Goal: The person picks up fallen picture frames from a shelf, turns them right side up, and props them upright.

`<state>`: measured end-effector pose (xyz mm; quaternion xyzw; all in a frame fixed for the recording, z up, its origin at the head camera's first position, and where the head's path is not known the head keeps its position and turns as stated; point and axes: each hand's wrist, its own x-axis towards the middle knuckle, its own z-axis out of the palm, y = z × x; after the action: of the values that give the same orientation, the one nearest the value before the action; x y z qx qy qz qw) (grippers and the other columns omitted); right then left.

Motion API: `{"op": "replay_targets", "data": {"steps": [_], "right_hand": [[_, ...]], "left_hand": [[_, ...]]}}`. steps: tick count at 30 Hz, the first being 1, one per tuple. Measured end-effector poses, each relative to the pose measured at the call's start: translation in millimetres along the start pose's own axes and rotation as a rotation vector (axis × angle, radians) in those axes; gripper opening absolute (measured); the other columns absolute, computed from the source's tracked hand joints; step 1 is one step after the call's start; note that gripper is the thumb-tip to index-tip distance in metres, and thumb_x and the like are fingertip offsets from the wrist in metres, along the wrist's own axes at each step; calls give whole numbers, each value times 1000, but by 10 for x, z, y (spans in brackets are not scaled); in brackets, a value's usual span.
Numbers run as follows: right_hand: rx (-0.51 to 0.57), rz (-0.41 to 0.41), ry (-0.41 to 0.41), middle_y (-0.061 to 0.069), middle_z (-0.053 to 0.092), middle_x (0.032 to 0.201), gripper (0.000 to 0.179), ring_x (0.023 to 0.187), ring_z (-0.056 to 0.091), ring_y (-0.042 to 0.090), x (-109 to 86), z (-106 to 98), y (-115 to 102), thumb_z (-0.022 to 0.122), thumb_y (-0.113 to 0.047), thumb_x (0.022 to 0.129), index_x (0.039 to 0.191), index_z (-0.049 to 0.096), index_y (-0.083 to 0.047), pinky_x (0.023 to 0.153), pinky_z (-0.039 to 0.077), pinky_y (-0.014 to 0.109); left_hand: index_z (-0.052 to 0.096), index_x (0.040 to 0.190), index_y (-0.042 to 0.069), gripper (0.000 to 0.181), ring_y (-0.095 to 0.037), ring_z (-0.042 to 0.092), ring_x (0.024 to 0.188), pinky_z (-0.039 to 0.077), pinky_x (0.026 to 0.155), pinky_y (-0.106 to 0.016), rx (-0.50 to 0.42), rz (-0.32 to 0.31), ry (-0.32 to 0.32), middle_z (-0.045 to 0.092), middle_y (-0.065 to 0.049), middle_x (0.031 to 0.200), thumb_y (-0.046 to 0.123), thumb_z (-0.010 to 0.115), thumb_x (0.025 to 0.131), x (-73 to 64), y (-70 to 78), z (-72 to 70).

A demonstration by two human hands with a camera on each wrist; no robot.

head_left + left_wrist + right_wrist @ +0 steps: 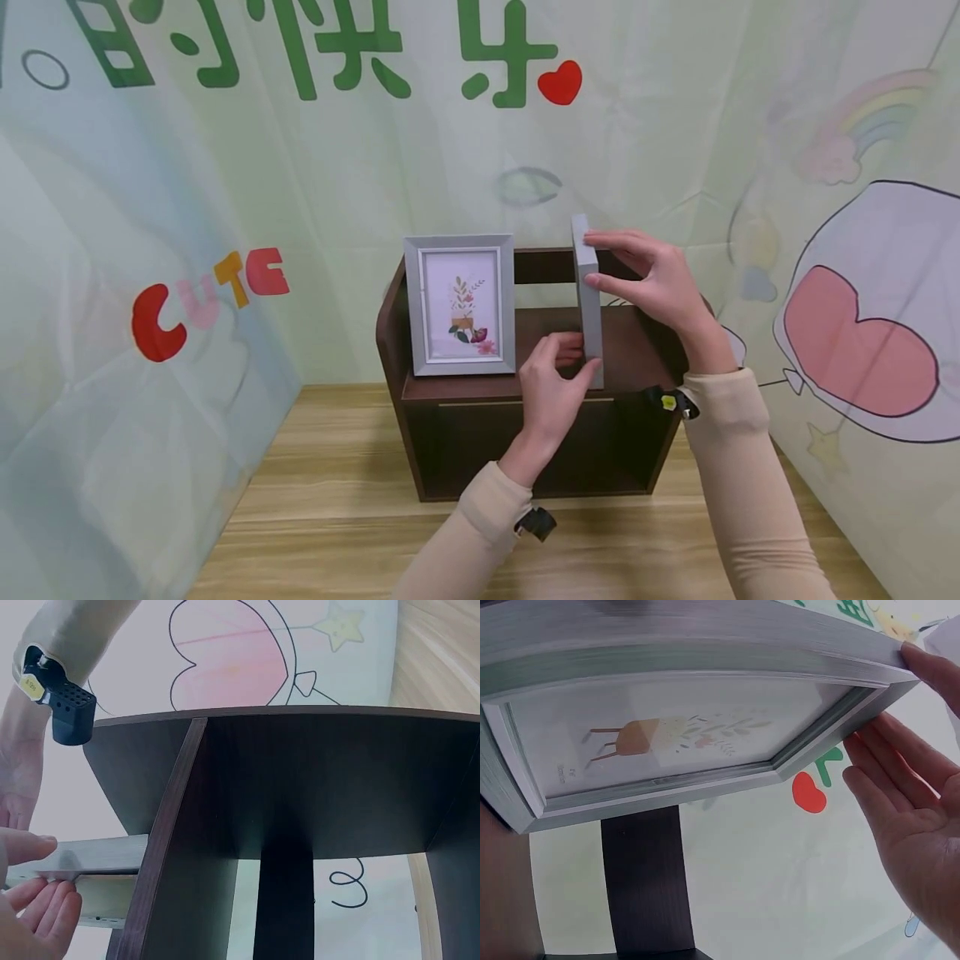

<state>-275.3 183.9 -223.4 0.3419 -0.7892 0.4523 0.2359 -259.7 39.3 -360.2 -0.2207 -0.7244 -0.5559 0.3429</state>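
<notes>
A grey picture frame (589,308) stands edge-on to the head view on the upper board of a small dark brown shelf (630,350). My left hand (552,387) pinches its lower part between thumb and fingers, also seen on the frame's edge (90,856) in the left wrist view. My right hand (660,279) holds the top end, thumb on one side and fingers on the other. In the right wrist view its glazed face (727,742) shows a potted-plant print. Another grey frame with a plant print (461,304) stands upright on the shelf's left, facing forward.
The shelf has raised sides, a back rail (547,267) and a lower compartment (540,450). It stands on a wood-grain surface (322,483). A printed cloth backdrop (337,192) surrounds it. Each wrist wears a small black device (536,523).
</notes>
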Motion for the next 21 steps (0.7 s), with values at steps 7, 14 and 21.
{"op": "replay_targets", "data": {"steps": [7,14,21], "right_hand": [[3,2,-6,17,61,124,43,118,56,16,15,17,10,72,0,80,121,62,3,105,40,23],[32,9,-15,17,61,124,43,118,56,12,35,33,28,73,0,79,121,62,3,106,39,29],[39,2,-16,17,60,124,43,118,56,13,36,26,42,72,1,79,121,62,3,107,39,28]], "left_hand": [[64,103,5,30,-15,67,84,55,78,-20,-2,-2,-13,66,-7,98,13,78,78,6,-7,-13],[64,103,3,27,-16,66,85,55,78,-22,-1,-19,-14,66,-7,97,9,76,80,5,-36,-63],[66,100,2,22,-18,66,84,55,76,-23,55,-91,-61,66,-9,95,3,72,80,-42,-68,-89]]}}
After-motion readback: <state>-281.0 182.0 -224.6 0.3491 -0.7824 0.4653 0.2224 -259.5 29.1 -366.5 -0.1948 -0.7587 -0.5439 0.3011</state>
